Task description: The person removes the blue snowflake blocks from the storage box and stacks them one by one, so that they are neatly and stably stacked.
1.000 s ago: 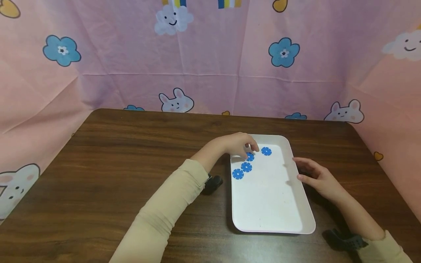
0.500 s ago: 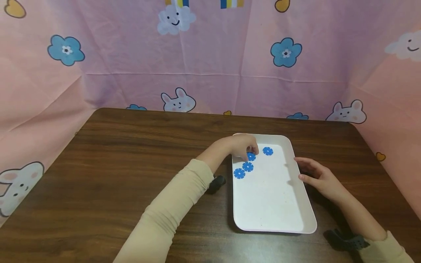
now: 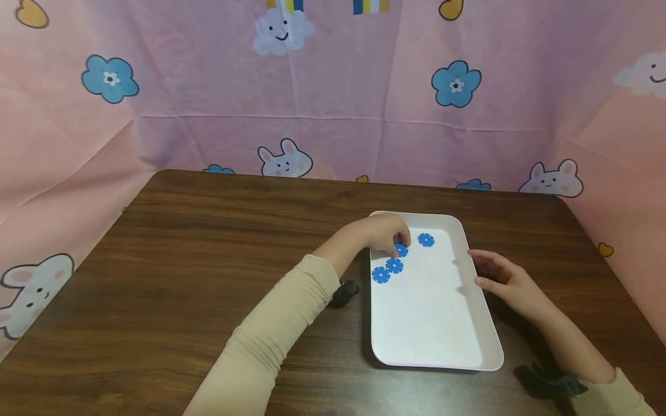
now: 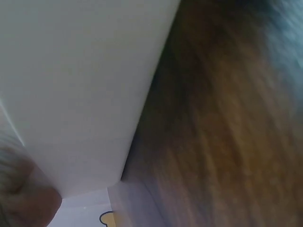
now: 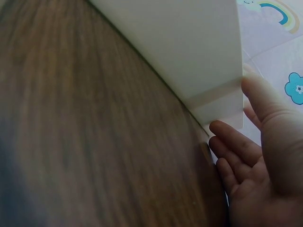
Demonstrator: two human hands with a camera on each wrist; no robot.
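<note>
From where I stand, the tray (image 3: pixel 432 323) looks like smooth white plastic, the snowflake discs (image 3: pixel 426 240) matt blue plastic. The wood-grained tabletop (image 3: pixel 234 231) carries a soft sheen; the backdrop (image 3: pixel 338 86) is creased cloth, the sleeves (image 3: pixel 260 335) wrinkled matt fabric.

In the head view, the sleeved left arm (image 3: pixel 270 329) slants in from 7 o'clock, its left hand (image 3: pixel 384 232) arched with fingers bent down. The bare right forearm (image 3: pixel 574 344) comes from 4 o'clock; the right hand (image 3: pixel 507 283) has loosely extended fingers toward 10, thumb toward 9.
</note>
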